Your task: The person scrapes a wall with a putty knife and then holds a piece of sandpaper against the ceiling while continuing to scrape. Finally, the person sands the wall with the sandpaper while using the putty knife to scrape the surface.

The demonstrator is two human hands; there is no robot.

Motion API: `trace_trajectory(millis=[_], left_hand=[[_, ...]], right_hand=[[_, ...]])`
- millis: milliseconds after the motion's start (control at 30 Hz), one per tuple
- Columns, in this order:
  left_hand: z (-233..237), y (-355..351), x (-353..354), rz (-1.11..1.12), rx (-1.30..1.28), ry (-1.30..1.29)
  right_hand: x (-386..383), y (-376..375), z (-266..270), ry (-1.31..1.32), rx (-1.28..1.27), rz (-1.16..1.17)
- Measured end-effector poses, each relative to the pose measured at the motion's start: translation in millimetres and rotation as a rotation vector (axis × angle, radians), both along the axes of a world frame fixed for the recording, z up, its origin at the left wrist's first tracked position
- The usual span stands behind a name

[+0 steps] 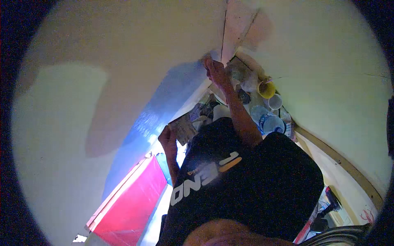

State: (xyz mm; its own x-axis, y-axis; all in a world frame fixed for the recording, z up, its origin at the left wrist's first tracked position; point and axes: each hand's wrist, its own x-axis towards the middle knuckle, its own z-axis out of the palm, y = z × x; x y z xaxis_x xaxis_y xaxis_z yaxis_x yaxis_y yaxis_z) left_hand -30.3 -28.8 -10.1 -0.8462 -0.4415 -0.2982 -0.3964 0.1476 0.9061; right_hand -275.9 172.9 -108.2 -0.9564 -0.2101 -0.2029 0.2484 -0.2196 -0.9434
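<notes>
Because the right hand (215, 72) is up at the corner btwn the left wall (123, 37) and right wall (336, 69), its forearm passes close to the clutter, & a careless sweep back could tip smth. Nearest risk: yellow cup (266, 89), w/ the white cup (275, 102) just beside it and a clear bluish plastic bottle (271, 124) near the elbow; any liquid inside (can't tell) would prob. spill.

Right-hand fingers look bunched against or very near the left wall; can't tell if they pinch anything. Left hand (167, 138) is lower, curled at the edge of a grey sheet (184, 130), poss. pinching it, but too dim to be sure. If that hold is loose, the sheet could slip; if tugged hard, it could tear or drag whatever touches it.

Darker patches (111, 110) mark the left wall; if damp (a guess), a sleeve or palm could smear them. Light's poor too, so a misjudged reach is poss., esp. in that tight corner.
</notes>
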Motion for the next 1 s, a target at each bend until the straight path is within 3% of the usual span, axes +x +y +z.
trace_trajectory(millis=[267,567,633,833,933,1000], left_hand=[[-12.4,-10.9,2.1,-0.015,-0.029,0.042],[-7.1,-6.7,4.2,-0.003,-0.042,-0.009],[10.2,4.0,-3.1,0.029,0.048,0.028],[11.9,7.5,-15.7,0.048,0.089,0.084],[1.5,-4.4,-2.2,-0.008,0.085,0.083],[-7.4,-10.6,4.6,-0.007,0.002,0.035]], right_hand=[[-12.9,-1.0,-15.6,0.225,0.078,-0.066],[-4.2,-0.2,-24.3,0.168,0.323,-0.035],[0.4,-0.9,14.4,0.086,0.218,-0.053],[1.3,-12.6,14.5,0.04,0.037,-0.077],[2.2,-1.0,10.9,0.178,0.175,-0.057],[0.5,4.6,-4.3,0.116,0.283,-0.024]])
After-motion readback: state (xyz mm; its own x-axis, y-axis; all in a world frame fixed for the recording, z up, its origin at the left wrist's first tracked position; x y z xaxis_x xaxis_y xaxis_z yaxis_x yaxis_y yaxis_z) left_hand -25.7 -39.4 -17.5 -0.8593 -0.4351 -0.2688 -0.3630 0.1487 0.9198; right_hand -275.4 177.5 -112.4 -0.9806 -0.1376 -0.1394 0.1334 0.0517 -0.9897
